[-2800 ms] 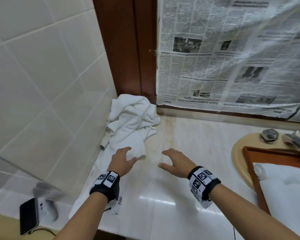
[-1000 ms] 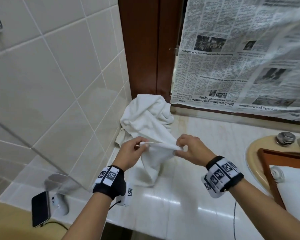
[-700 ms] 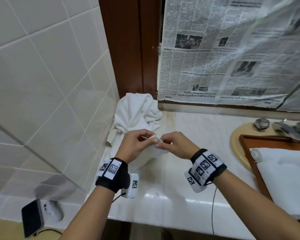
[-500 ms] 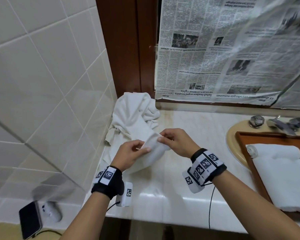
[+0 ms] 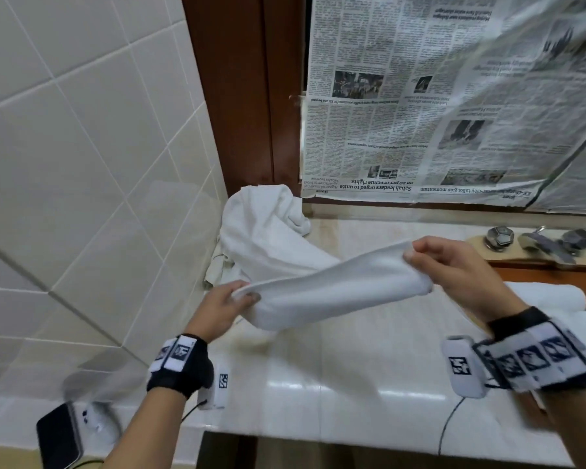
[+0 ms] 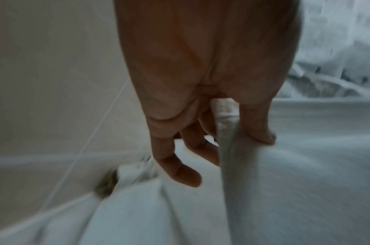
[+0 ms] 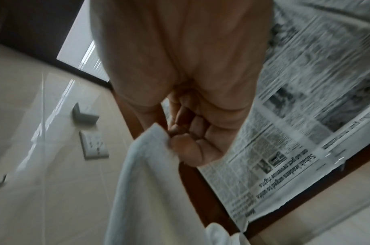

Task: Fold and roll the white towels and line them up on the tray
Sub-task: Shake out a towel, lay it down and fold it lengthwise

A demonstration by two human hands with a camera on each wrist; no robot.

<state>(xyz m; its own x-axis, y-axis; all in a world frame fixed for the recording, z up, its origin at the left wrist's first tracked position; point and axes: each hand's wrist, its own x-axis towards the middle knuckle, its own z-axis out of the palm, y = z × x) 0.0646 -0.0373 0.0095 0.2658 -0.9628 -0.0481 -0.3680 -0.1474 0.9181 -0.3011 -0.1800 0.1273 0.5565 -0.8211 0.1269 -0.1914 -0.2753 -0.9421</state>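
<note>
Head view, white towel (image 5: 332, 292) stretched left-right, right end higher, fingers of left hand (image 5: 222, 308) and right hand (image 5: 460, 275) pinching its ends

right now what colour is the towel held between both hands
Plain white towel, no pattern; the head view shows it best.

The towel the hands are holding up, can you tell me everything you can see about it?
The held towel is small, white and looks like soft terry cloth. It is stretched out in the air above the pale marble counter, slanting up from left to right and sagging a little in the middle. The left hand pinches its lower end and the right hand pinches its higher end. Nothing else visibly touches it. It is not yet rolled.
</note>
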